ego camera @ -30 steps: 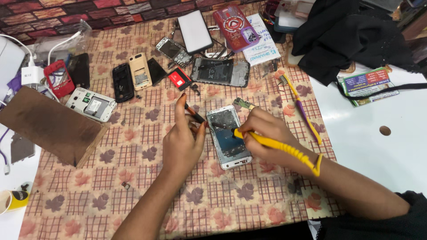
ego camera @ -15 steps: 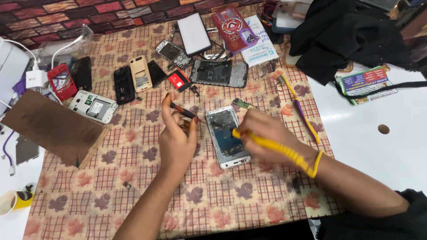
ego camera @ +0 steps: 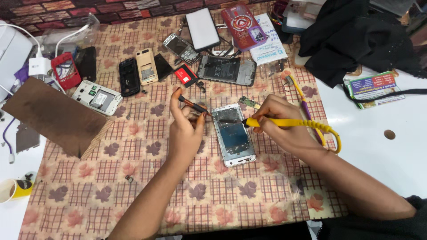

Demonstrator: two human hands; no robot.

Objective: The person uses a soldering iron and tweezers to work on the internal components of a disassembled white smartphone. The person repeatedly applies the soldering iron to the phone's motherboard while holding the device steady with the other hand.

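Yellow-handled soldering iron point(ego camera: 284, 122), clenched in the right hand point(ego camera: 284, 129), touches the opened phone point(ego camera: 233, 134); beside it, the left hand point(ego camera: 184, 131) pinches tweezers point(ego camera: 192, 105).

A white table point(ego camera: 391, 155) had a checked cloth with leaves point(ego camera: 133, 195) over most of it. Far back ran a red and dark brick wall point(ego camera: 89, 11). The light was bright.
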